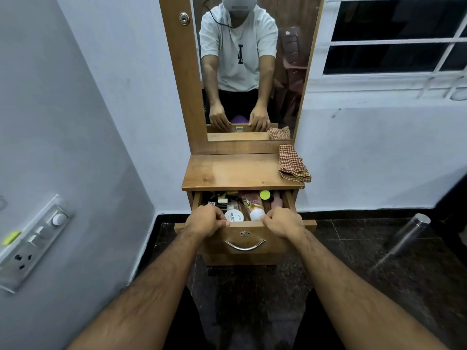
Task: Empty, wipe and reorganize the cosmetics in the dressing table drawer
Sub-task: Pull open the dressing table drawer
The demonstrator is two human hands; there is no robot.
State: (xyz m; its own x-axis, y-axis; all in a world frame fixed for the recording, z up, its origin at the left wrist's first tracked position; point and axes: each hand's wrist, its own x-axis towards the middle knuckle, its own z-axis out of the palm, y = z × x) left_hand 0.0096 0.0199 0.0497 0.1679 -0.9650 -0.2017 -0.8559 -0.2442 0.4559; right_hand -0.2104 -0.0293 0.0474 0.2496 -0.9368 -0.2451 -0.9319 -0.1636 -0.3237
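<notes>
We can't see the drawer's (245, 237) back half under the dressing table's top (240, 171), fingertips of both hands hidden behind its front edge, small bottles at its left rear corner too dim to tell apart.

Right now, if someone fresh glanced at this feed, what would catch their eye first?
Both hands, left hand and right hand, grip the front edge of the open drawer, which is crammed with cosmetics, a lime-green cap standing out at the back right. Above, the mirror reflects the person bent over it, and a checked cloth lies folded on the tabletop's right edge.
</notes>
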